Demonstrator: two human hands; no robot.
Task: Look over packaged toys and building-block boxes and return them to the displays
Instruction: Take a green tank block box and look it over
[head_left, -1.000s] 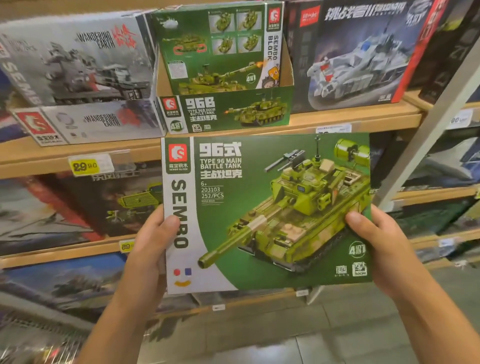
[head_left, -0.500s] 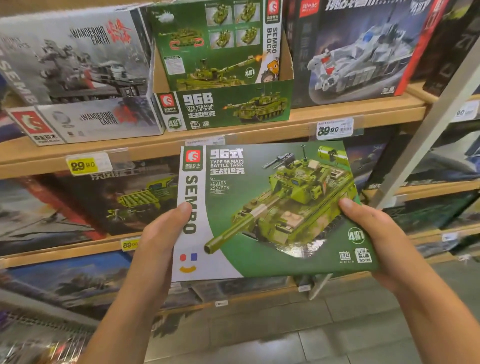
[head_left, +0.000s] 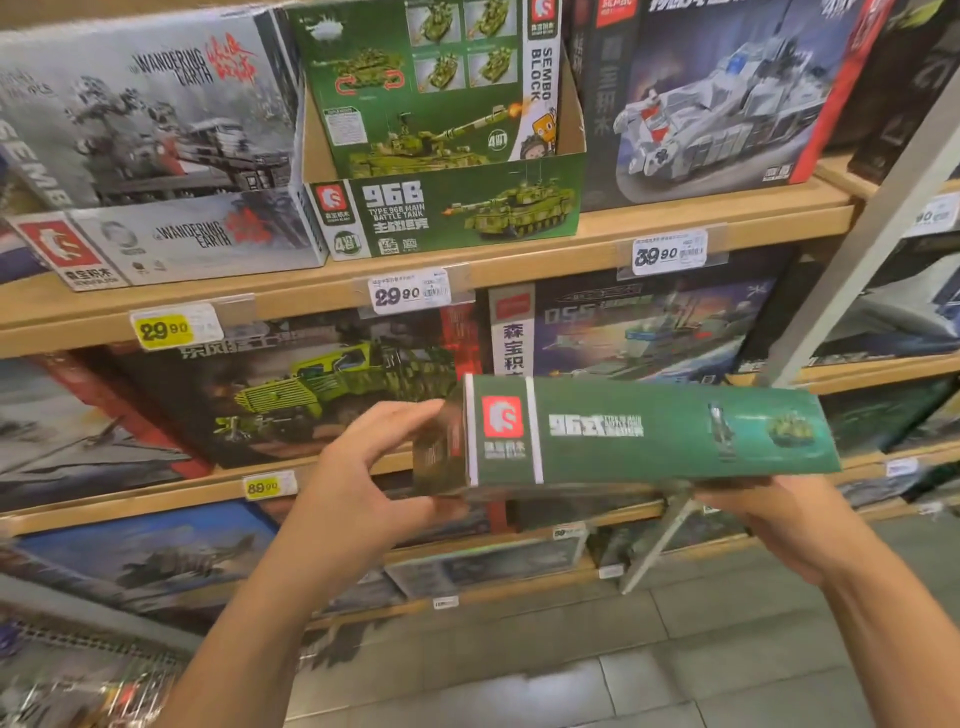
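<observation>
I hold a green tank building-block box (head_left: 649, 434) flat in front of the shelves, its narrow top edge with the red logo facing me. My left hand (head_left: 374, 478) grips the box's left end, fingers over the top and thumb beneath. Under the right end, my right hand (head_left: 779, 519) supports the box from below; its fingers are mostly hidden by the box. Up on the top shelf stands an open green display carton (head_left: 447, 208) marked 96B, with one green box upright inside it.
Wooden shelves (head_left: 519, 270) with price tags carry large boxes: a grey Wandering Earth set (head_left: 150, 119) at top left, a white tank box (head_left: 717, 98) at top right, darker boxes below. A slanted grey upright (head_left: 857, 280) crosses at right. Tiled floor lies below.
The box has tipped from face-on to flat, so only its narrow edge shows. It moved lower and to the right, and my right hand slid under it.
</observation>
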